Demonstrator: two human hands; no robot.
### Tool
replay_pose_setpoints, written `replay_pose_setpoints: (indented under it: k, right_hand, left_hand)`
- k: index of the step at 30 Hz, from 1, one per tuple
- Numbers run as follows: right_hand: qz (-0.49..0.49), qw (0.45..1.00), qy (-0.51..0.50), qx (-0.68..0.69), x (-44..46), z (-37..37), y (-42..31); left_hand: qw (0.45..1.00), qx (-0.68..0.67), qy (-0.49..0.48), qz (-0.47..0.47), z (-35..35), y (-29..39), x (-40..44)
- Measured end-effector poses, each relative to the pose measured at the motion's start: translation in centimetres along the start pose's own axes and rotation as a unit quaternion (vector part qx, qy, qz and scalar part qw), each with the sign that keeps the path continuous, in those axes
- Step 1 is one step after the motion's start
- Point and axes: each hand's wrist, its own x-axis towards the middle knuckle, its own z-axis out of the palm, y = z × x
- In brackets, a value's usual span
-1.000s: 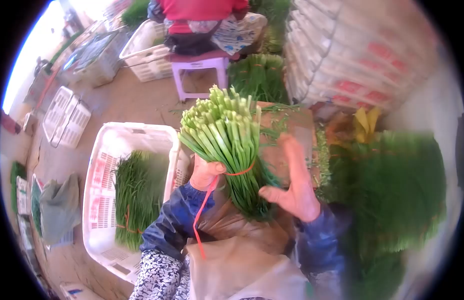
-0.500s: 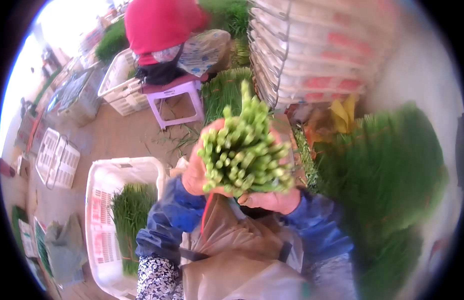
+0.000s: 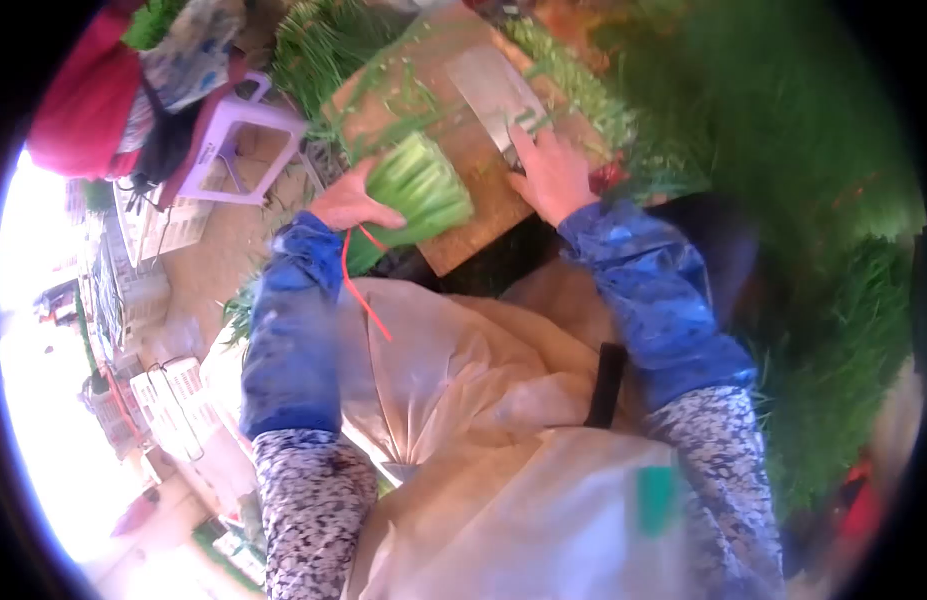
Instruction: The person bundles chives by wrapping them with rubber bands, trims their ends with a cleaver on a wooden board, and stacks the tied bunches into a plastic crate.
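Observation:
My left hand (image 3: 353, 200) is closed around a bunch of chives (image 3: 418, 190), whose pale cut ends lean right over the near edge of a wooden board (image 3: 463, 235). A red strip (image 3: 355, 280) hangs down by that hand. On the board lies a cleaver (image 3: 493, 90) with a wide grey blade. My right hand (image 3: 558, 175) is at the cleaver's handle end, index finger stretched toward the blade and thumb held apart from it. Part of the handle is hidden under the hand.
Loose green trimmings (image 3: 408, 95) lie on the board, and more are heaped along its right side. A large pile of chives (image 3: 783, 130) fills the right. At upper left a person in red sits on a purple stool (image 3: 248, 130). White crates (image 3: 173, 400) stand at left.
The bunch has gone from upright between both hands to tilted over the board in my left hand. My right hand has let go and reached the cleaver. The view has turned downward.

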Motion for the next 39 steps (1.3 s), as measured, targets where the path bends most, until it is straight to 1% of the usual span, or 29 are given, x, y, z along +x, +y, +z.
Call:
replay_pose_setpoints:
  k: [1,2,3,4,5,6,7,8,9,11,13,14,16,17,19,20,22,24,27,28,29,31,32,33,35,36,37,38,39]
  right_hand:
    - [0.012,1.0,-0.021,0.012,0.1,-0.1,0.4]
    - [0.004,1.0,-0.023,0.003,-0.2,0.1,0.1]
    - [-0.005,1.0,-0.023,-0.006,-0.2,0.5,0.0]
    - [0.028,0.997,-0.065,0.009,0.2,0.7,-0.2]
    - [0.035,0.997,-0.073,0.017,0.4,1.0,0.0]
    - [0.041,0.998,-0.035,0.027,0.6,1.4,0.2]
    - [0.045,0.998,0.002,0.036,0.7,1.2,0.0]
    - [0.075,0.993,0.014,0.094,1.0,0.4,0.3]
    - [0.086,0.985,0.004,0.152,1.5,-0.5,1.2]
    - [0.117,0.964,0.005,0.239,2.0,-3.0,1.7]
    - [0.175,0.914,-0.063,0.361,1.3,-5.2,1.0]
    - [0.176,0.905,-0.102,0.372,0.8,-4.6,1.0]
    - [0.15,0.903,-0.118,0.385,0.3,-3.5,0.5]
    - [0.136,0.901,-0.127,0.391,0.0,-2.9,0.2]
    - [0.052,0.936,-0.086,0.338,-0.2,-2.0,-0.8]
    - [0.069,0.935,-0.106,0.332,-0.2,-1.7,-1.2]
    - [0.062,0.942,-0.111,0.312,-0.1,-1.4,-1.6]
    - [0.056,0.948,-0.119,0.291,0.2,-1.6,-2.1]
    - [0.063,0.935,-0.178,0.298,1.4,-3.6,-2.7]
    - [0.095,0.922,-0.209,0.313,1.7,-4.5,-3.1]
    - [0.101,0.918,-0.227,0.31,1.9,-3.9,-3.1]
    - [0.111,0.91,-0.261,0.304,2.4,-2.6,-3.1]
    - [0.055,0.945,-0.171,0.275,3.1,0.3,-2.8]
    - [-0.021,0.969,-0.058,0.241,5.1,2.0,-2.8]
    - [0.05,0.979,-0.103,0.168,8.7,2.1,-5.6]
    - [-0.011,0.982,-0.127,0.139,9.3,2.5,-5.3]
    - [-0.009,0.989,-0.118,0.088,8.9,2.9,-4.9]
    - [-0.026,0.992,-0.112,0.052,8.5,3.2,-5.4]
    - [-0.046,0.993,-0.084,0.064,6.7,1.7,-5.1]
  left_hand:
    - [1.0,-0.006,-0.013,-0.022,0.6,0.6,0.2]
    - [0.987,0.123,0.088,0.052,0.7,1.0,-0.4]
    - [0.942,0.25,0.183,0.129,0.9,1.4,-0.5]
    - [0.946,0.25,0.171,0.118,1.9,1.9,-0.2]
    - [0.905,0.346,0.199,0.146,3.4,2.5,0.0]
    - [0.854,0.437,0.224,0.174,4.5,2.9,0.2]
    - [0.857,0.437,0.216,0.165,5.0,3.1,0.3]
    - [0.864,0.43,0.221,0.143,5.1,3.1,0.7]
    - [0.869,0.424,0.225,0.12,5.2,2.9,1.2]
    - [0.864,0.432,0.225,0.127,4.8,2.3,1.8]
    - [0.865,0.432,0.231,0.107,4.3,2.1,2.5]
    - [0.865,0.432,0.231,0.107,4.1,2.1,2.5]
    - [0.886,0.399,0.217,0.098,3.7,2.2,2.7]
    - [0.886,0.398,0.216,0.099,3.6,2.3,2.8]
    - [0.882,0.412,0.213,0.083,3.6,2.4,2.7]
    - [0.883,0.41,0.213,0.083,3.6,2.3,2.8]
    - [0.884,0.398,0.219,0.113,3.5,2.1,2.8]
    - [0.885,0.397,0.22,0.103,3.6,2.4,2.8]
    - [0.883,0.403,0.225,0.087,3.6,2.4,2.8]
    - [0.877,0.415,0.228,0.084,3.7,2.3,2.9]
    - [0.884,0.4,0.231,0.074,3.8,2.4,2.8]
    - [0.877,0.418,0.22,0.088,3.8,3.0,2.7]
    - [0.88,0.411,0.217,0.099,3.3,3.4,3.3]
    - [0.875,0.407,0.24,0.105,3.2,3.6,3.3]
    - [0.877,0.416,0.229,0.071,4.0,3.1,2.8]
    - [0.895,0.401,0.193,0.02,3.8,3.4,2.6]
    - [0.885,0.4,0.213,0.107,3.8,2.4,1.7]
    - [0.887,0.397,0.194,0.136,3.1,0.8,0.9]
    - [0.869,0.458,0.169,0.075,4.0,1.1,0.0]
